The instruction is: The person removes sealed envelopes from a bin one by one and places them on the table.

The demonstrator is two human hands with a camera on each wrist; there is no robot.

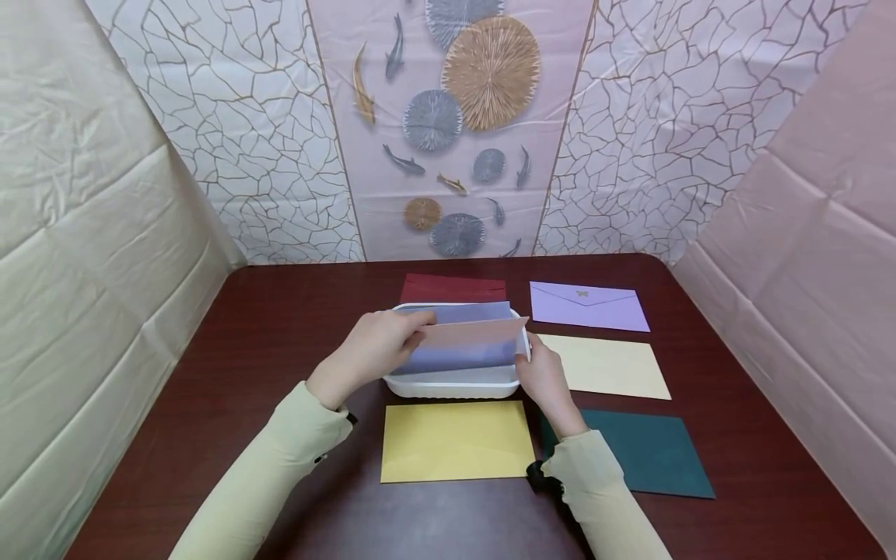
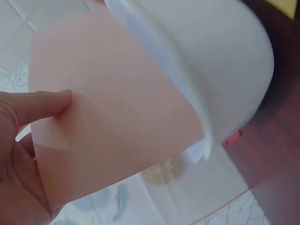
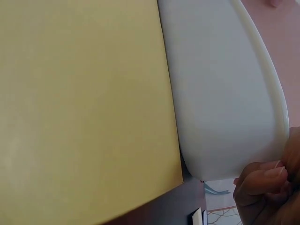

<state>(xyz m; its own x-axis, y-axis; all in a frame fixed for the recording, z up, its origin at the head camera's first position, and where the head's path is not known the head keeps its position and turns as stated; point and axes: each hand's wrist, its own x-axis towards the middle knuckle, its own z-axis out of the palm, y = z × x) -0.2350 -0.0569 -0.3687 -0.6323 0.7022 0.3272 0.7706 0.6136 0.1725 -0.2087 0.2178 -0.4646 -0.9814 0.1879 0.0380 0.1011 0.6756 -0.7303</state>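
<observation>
**Both hands holding a pink envelope over a white tray**

The left hand [image 1: 374, 346] is pinching the left end of a pale pink envelope [image 1: 472, 336], its thumb lying on the near face, as the left wrist view is showing. The right hand [image 1: 544, 381] is gripping the opposite end with curled fingers [image 3: 262, 180]. The envelope is standing on its long edge between the two hands, partly inside the white tray [image 1: 455, 385]. A light blue envelope [image 1: 462, 313] is sitting upright in the tray just behind the pink one.

Just nearer than the hands, a yellow envelope [image 1: 456, 441] is lying flat on the dark wooden table [image 1: 280, 327], close against the tray's front wall. To the right of the right hand, a cream envelope [image 1: 609, 365] is lying near the tray, and a dark green envelope [image 1: 658, 455] is lying beside the right wrist. Beyond the hands, a dark red envelope [image 1: 453, 288] is lying behind the tray, and a lilac envelope [image 1: 588, 306] is lying beyond the right hand, above the cream one. Pale yellow-green sleeves [image 1: 273, 467] are covering both forearms.
</observation>
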